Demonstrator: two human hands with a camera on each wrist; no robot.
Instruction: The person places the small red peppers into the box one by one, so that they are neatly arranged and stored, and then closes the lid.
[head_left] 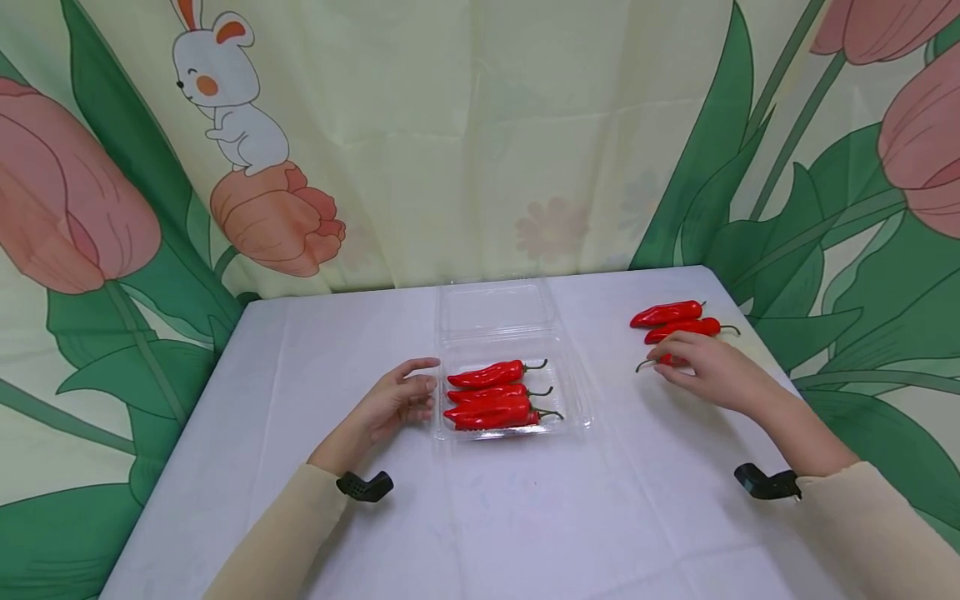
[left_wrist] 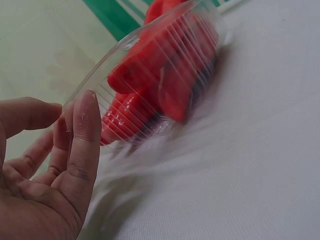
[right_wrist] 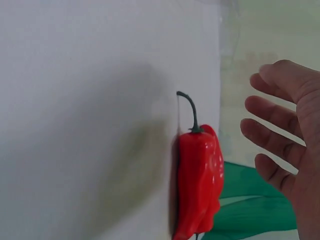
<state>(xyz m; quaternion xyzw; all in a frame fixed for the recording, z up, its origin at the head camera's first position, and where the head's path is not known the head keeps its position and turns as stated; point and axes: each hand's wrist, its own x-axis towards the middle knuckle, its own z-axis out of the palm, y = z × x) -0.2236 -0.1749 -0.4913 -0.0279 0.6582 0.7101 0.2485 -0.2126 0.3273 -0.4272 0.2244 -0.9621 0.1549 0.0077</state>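
My left hand (head_left: 395, 400) is at the left wall of a clear plastic clamshell box (head_left: 577, 408), fingers loosely bent and fingertips right at the rim. In the left wrist view the box (left_wrist: 162, 127) overlaps the fingertips. Several glossy red chili peppers (head_left: 491, 412) lie in it, green stems to the right. My right hand (head_left: 701, 367) hovers over a red chili pepper (head_left: 666, 360), partly hidden under the fingers, its stem pointing left. The right wrist view shows this hand (right_wrist: 285, 120) with loosely bent, spread fingers and nothing between them, beside a pepper (right_wrist: 195, 175).
Two more red chili peppers, one (head_left: 666, 313) behind the other (head_left: 682, 329), lie just beyond the right hand. The box's lid (head_left: 495, 308) lies folded back. A white cloth (head_left: 525, 517) covers the table, and a printed curtain (head_left: 450, 150) hangs behind it.
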